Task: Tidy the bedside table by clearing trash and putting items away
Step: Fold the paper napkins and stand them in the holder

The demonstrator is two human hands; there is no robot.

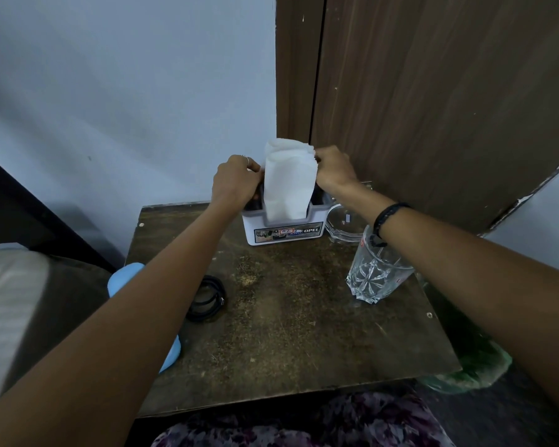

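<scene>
A stack of white folded paper napkins (289,182) stands in a white plastic holder box (283,232) with a grey rim and a multicoloured printed label, on a dark brown, scuffed and speckled wooden table top (291,317). A clear cut-glass tumbler (373,275) shows a starburst pattern beside a clear glass bowl (344,225), and a coiled black cable (207,298) lies near a pale blue rounded object (125,279). The wall (126,91) is pale blue-grey, the wooden door (433,91) brown with streaky grain, the wrist cord (384,221) black, the crumpled plastic bag (471,366) green, and the fabric (304,424) at the bottom edge purple and grey floral.
</scene>
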